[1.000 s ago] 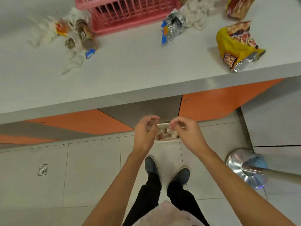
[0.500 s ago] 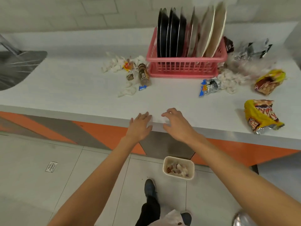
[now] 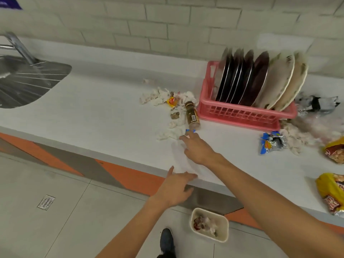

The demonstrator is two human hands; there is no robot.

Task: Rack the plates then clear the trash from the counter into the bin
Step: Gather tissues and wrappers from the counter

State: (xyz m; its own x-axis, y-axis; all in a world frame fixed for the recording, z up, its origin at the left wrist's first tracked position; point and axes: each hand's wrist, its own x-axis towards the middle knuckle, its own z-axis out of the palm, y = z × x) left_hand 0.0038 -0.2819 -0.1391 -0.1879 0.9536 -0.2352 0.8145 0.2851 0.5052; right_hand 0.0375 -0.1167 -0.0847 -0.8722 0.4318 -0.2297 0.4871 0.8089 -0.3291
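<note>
While the bin point(image 3: 226, 229) on the floor at bottom centre already holds crumpled tissue and a reddish scrap, it has room left, so I'd call trash clearing started, not done. Left hand point(image 3: 175, 190) sits just above it in frame: fingers straight, empty, over the front edge of the counter point(image 3: 93, 118); can't tell if it touches. Right hand point(image 3: 199, 151) is further in, mid-frame: fingers spread, holding nothing, tips just short of a small blue wrapper scrap point(image 3: 190, 130) and a clump of white tissues point(image 3: 167, 135). Next pick is likely from that pile. Left to clear on the counter: a brown bottle point(image 3: 192, 115) on its side just beside the rack, with more tissue and an orange wrapper point(image 3: 172, 101) behind it. Right side of frame has a yellow snack bag point(image 3: 331, 192) at the lower edge, a second snack bag point(image 3: 335, 151) above it, a blue foil wrapper point(image 3: 272, 143), a tissue heap point(image 3: 296, 142) and a silver wrapper point(image 3: 316, 105). Plates point(image 3: 260, 79) all stand on edge in the pink rack point(image 3: 240, 114), upper right, dark ones left, pale ones right. None are loose on the counter, so racking looks complete. Sink point(image 3: 28, 84) is upper left; contents not discernible.
</note>
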